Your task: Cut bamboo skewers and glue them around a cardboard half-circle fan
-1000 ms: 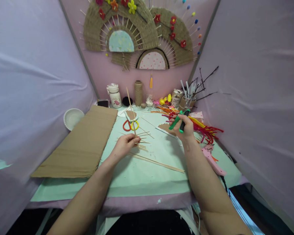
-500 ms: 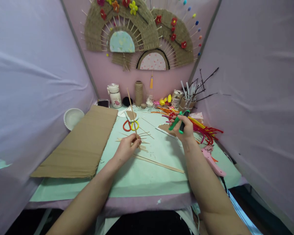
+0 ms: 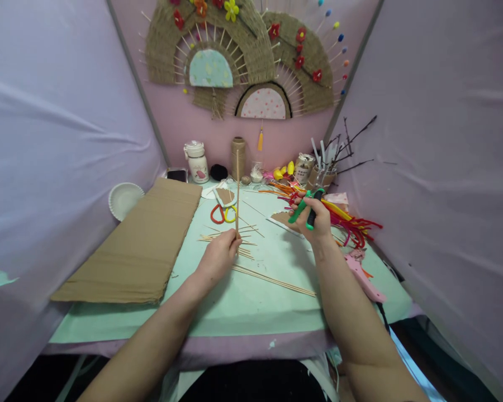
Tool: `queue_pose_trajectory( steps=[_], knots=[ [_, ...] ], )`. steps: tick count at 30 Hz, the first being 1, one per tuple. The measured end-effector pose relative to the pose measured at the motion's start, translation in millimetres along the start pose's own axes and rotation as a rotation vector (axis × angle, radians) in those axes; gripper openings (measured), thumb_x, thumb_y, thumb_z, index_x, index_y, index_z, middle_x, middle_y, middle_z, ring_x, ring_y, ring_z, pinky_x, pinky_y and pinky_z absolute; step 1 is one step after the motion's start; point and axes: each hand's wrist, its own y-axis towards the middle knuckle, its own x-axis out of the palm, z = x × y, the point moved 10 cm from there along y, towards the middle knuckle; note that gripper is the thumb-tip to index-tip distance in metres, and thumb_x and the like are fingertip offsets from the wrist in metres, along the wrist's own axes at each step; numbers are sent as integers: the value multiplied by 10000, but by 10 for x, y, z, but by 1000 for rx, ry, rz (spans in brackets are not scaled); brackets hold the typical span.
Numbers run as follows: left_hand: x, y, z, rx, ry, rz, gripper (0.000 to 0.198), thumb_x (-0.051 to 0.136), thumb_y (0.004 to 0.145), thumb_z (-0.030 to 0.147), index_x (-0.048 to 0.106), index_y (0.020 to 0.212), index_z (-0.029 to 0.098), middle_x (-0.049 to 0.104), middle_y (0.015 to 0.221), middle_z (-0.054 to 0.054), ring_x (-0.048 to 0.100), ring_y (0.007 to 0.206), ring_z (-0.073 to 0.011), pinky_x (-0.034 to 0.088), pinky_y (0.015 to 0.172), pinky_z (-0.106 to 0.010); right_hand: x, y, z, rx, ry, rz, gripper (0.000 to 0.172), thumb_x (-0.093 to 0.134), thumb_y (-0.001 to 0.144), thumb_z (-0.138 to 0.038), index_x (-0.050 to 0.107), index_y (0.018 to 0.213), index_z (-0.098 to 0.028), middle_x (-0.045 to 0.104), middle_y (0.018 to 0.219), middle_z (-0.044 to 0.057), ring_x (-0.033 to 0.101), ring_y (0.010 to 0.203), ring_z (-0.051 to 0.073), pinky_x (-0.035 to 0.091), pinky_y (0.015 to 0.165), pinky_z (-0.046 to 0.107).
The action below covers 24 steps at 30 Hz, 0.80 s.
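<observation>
My left hand (image 3: pixel 220 254) is closed on thin bamboo sticks (image 3: pixel 237 190) held nearly upright over the middle of the table; how many there are I cannot tell. Around and below that hand lie short cut sticks (image 3: pixel 212 237). Several long sticks (image 3: pixel 276 280) rest flat, nearer the table's front. My right hand (image 3: pixel 316 220) grips green-and-black pliers (image 3: pixel 305 208), raised over the right side of the table. Beneath the pliers is a brown piece with a white edge (image 3: pixel 283 219). Scissors with a red and a yellow handle (image 3: pixel 224 214) lie beyond my left hand.
A cardboard sheet (image 3: pixel 138 245) covers the table's left side, with a white paper plate (image 3: pixel 126 201) beside it. Pipe cleaners (image 3: pixel 354 223) and a pink glue gun (image 3: pixel 364 279) lie at right. At the back stand a white bottle (image 3: pixel 197 163), a twine spool (image 3: pixel 238 159) and a can (image 3: pixel 304 167).
The sticks in my left hand have swung from leaning left to nearly upright. My right hand and the pliers have stayed in place.
</observation>
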Motion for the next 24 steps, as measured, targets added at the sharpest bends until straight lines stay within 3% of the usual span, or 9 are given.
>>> queue_pose_trajectory(
  steps=[6,8,12,15,20,24],
  knots=[
    [23,-37,15,-54,222,-8,139,446,910,270,475,777,239,612,737,-30,567,696,-208,335,629,-283,79,-88,-130,-134,-241,-29,346,701,584,-309,535,880,-244,556,760,-56,526,630,106,441,596,249],
    [32,-58,18,-70,280,-7,127,441,918,268,473,799,240,622,756,-38,587,704,-208,340,627,-280,203,-219,-221,-187,-477,-90,351,675,627,-322,547,946,-249,566,815,-44,521,661,120,425,618,264],
    [66,-100,9,-79,312,2,108,417,938,263,489,863,234,644,789,-56,614,711,-211,358,639,-282,539,-646,-330,-199,-1192,-288,372,645,665,-297,539,1017,-236,579,861,-6,536,775,191,419,700,315],
    [76,-116,0,-82,302,19,99,419,941,256,497,887,229,657,808,-66,626,710,-216,359,638,-287,745,-981,-386,-205,-1539,-457,425,598,689,-269,517,1105,-233,602,998,48,559,873,234,427,736,331],
    [101,-121,4,-109,347,-19,128,384,957,239,501,907,225,663,810,-72,639,723,-224,354,634,-290,949,-1253,-392,-224,-1808,-654,665,586,690,-234,421,1334,-215,563,1251,136,537,1118,309,423,853,371],
    [99,-121,25,-107,392,-25,145,366,962,246,499,910,226,666,809,-73,644,746,-227,351,633,-289,1044,-1237,-379,-221,-1916,-715,609,589,684,-236,480,1281,-197,591,1194,152,551,1089,321,421,827,374]
  ],
)
